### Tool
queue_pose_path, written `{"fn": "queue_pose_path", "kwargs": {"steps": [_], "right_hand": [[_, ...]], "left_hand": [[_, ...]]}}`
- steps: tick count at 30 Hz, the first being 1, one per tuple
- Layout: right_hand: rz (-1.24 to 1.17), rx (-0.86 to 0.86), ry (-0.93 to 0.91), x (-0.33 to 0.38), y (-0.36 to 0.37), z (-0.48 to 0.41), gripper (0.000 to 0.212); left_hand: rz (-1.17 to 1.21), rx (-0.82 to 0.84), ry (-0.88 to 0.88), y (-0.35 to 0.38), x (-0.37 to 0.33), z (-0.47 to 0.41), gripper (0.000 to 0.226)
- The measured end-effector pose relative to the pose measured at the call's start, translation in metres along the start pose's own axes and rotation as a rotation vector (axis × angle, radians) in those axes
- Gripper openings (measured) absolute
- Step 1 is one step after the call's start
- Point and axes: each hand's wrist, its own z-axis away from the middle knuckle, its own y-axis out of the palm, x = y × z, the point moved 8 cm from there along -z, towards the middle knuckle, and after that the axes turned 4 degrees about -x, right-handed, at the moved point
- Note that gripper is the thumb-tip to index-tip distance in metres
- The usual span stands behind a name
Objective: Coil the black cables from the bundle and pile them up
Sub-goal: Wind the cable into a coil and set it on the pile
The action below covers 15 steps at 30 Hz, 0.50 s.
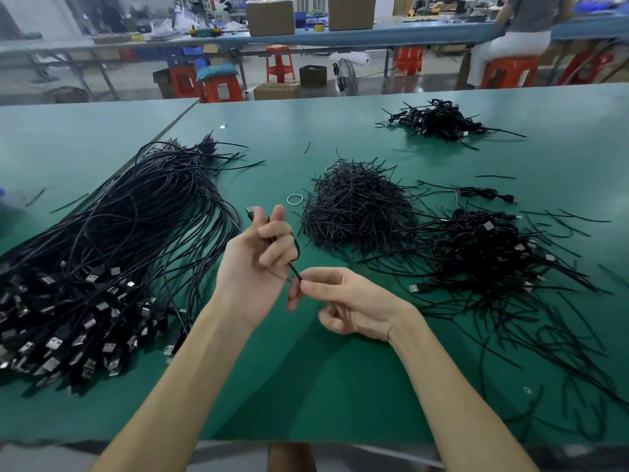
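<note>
A green work surface (340, 386) fills the view, its near edge cut off by the frame. On its left lies the long bundle of black cables (119, 233), with metal plugs crowded at the near end and part of it lost past the left edge. At right sits a pile of coiled cables (483, 253), its loose tails blurring toward the frame's edge. A heap of short black ties (354, 212) lies in the centre, and a smaller dark pile (439, 120) farther back is hard to make out. Above the surface, the left hand (258, 264) curls round one cable (295, 271), hiding most of it, while the right hand (347, 301) pinches its free length. A small ring (294, 199) lies beside the ties.
</note>
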Motion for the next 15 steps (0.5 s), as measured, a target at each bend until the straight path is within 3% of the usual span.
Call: {"fn": "queue_pose_path", "kwargs": {"steps": [2, 7, 11, 15], "right_hand": [[0.035, -0.036, -0.007, 0.0, 0.0, -0.001, 0.013], [0.176, -0.106, -0.06, 0.003, -0.003, -0.004, 0.019], [0.132, -0.199, -0.139, 0.007, -0.01, -0.004, 0.027], [0.093, -0.386, -0.167, 0.009, -0.026, -0.007, 0.035]], "left_hand": [[-0.064, 0.05, -0.024, 0.011, -0.005, 0.008, 0.04], [-0.428, 0.402, -0.039, 0.059, -0.031, 0.041, 0.042], [-1.16, 0.44, -0.102, 0.052, -0.03, 0.054, 0.046], [-1.839, 0.279, -0.24, -0.002, -0.006, 0.041, 0.045]]}}
